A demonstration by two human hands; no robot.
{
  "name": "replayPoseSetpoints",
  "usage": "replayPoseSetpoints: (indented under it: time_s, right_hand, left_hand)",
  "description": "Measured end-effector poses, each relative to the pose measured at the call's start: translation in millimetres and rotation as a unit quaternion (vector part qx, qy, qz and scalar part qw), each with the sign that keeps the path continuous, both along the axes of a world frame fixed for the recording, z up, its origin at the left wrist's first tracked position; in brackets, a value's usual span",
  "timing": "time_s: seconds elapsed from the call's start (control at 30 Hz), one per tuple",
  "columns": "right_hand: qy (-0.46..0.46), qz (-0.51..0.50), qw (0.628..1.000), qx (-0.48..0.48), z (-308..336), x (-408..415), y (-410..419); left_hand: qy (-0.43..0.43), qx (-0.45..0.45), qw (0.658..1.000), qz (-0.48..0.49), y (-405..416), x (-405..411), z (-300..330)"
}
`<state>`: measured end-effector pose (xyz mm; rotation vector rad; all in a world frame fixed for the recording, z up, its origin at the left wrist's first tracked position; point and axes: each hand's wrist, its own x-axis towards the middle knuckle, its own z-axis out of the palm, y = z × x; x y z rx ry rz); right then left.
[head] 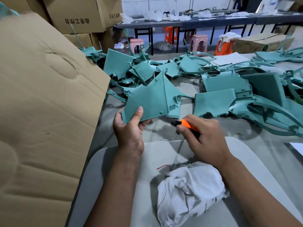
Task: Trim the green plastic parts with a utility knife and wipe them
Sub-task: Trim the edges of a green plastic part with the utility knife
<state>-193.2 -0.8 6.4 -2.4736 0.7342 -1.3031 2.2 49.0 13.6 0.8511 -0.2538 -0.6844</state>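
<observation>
Nearest the camera, a crumpled white cotton rag (190, 194) lies on a pale grey rounded board (242, 154), between the person's two forearms. Just beyond it, the right hand (205, 136) is curled round an orange and black utility knife (188, 125), thumb pressed near its front; the tip is blurred, so whether the blade is out cannot be told. The knife sits just below and to the right of the held part, apart from it. The left hand (129, 126) grips a flat green plastic panel with pointed corners (150, 102) by its lower left corner, thumb on the face and fingers behind, holding it tilted above the grey worktable (164, 133). To the left, a large brown corrugated cardboard sheet (41, 95) leans at the table's edge. Farther back, a heap of similar green plastic parts (229, 82) spreads across the table. Beyond stand stacked cardboard boxes (78, 15), pink and orange plastic stools (199, 42), and a long dark bench (196, 22) carrying white bags.
</observation>
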Motion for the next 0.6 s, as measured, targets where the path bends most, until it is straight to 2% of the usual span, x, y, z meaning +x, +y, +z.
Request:
replayPoseSetpoints:
  time_s: [0.13,0.3,0.5,0.6]
  right_hand:
    - [-0.045,-0.123,0.991,0.002,-1.0,2.5,-1.5]
    - [-0.021,-0.103,0.994,-0.009,-4.5,3.3,0.1]
    - [-0.027,-0.219,0.975,0.038,-5.9,-7.1,-10.7]
    - [-0.06,-0.171,0.983,-0.011,-3.1,-5.5,-7.6]
  left_hand:
    - [-0.006,-0.018,1.0,-0.013,1.3,-3.7,-0.6]
    - [0.024,-0.046,0.997,-0.049,-2.0,-11.4,-0.3]
    - [0.057,-0.066,0.994,-0.066,-1.1,-4.7,0.1]
    - [0.044,-0.079,0.994,-0.061,-0.8,-3.9,0.0]
